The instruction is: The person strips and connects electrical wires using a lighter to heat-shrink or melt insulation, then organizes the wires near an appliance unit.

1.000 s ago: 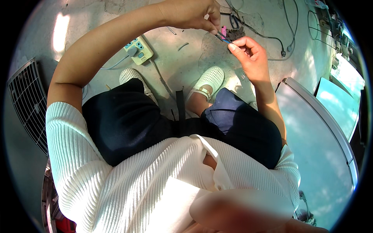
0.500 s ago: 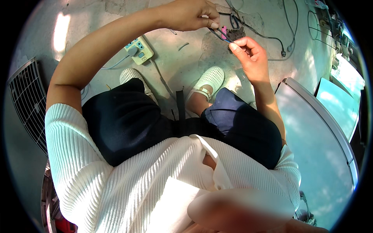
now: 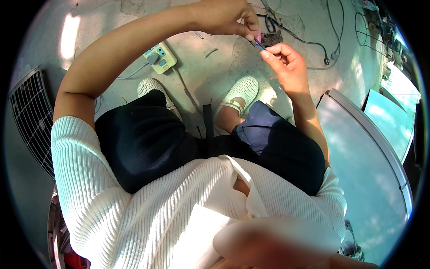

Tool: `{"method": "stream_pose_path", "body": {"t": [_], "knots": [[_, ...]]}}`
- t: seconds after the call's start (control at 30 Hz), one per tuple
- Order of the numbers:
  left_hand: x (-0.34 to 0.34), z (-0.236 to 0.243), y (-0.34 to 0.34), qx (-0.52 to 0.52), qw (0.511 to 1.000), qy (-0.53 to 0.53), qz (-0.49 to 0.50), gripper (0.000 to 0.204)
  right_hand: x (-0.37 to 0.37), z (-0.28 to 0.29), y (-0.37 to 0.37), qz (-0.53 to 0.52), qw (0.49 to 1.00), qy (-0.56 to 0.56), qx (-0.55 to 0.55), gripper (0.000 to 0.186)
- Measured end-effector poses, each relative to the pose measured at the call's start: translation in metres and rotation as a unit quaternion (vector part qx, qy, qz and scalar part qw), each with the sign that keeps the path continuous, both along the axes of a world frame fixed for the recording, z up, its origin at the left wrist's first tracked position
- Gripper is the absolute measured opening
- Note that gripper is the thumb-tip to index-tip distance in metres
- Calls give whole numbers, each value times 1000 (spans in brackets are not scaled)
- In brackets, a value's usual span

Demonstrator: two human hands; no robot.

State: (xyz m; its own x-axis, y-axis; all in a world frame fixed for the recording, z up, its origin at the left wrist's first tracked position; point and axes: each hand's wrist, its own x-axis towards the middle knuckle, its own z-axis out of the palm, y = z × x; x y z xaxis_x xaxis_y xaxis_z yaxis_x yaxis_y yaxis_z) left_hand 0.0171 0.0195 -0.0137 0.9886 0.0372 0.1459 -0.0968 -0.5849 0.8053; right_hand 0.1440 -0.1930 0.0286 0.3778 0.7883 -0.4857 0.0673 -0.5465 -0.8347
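At the top centre, my left hand (image 3: 230,20) reaches over from the left and pinches a thin dark wire (image 3: 260,45) with a blue part. My right hand (image 3: 289,67) grips the lower end of the same wire between thumb and fingers, just below and right of my left hand. Behind the wire, a pink object (image 3: 259,35) lies on the floor by a dark crumpled lump (image 3: 273,39). Black-handled scissors or pliers (image 3: 269,22) lie just above, with black cables (image 3: 309,42) running off to the right.
A cream power strip (image 3: 163,65) with a plug lies left of my feet. A wire grille (image 3: 31,116) stands at the left. A pale panel with a metal edge (image 3: 363,170) is along my right side, with more panels (image 3: 387,121) and clutter beyond. Short cable scraps (image 3: 210,52) lie about.
My left hand has shifted slightly, first back and then down toward the right hand along the wire. My right hand has moved very slightly left.
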Motion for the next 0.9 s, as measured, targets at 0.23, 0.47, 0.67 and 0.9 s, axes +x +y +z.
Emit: {"method": "stream_pose_path", "body": {"t": [0.23,0.47,0.67,0.9], "knots": [[-4,-1,6,19,1000,18,-6,17,-4,0,1,-1,1000,-14,-12,10],[-4,0,14,-17,998,39,-40,21,0,-3,0,-11,1000,-4,-26,11],[1,8,-2,-110,992,5,-65,19,-2,-3,1,-2,1000,-5,-21,11],[4,-1,-7,-14,997,-32,-70,13,-6,-2,2,1,1000,-7,-26,12]]}}
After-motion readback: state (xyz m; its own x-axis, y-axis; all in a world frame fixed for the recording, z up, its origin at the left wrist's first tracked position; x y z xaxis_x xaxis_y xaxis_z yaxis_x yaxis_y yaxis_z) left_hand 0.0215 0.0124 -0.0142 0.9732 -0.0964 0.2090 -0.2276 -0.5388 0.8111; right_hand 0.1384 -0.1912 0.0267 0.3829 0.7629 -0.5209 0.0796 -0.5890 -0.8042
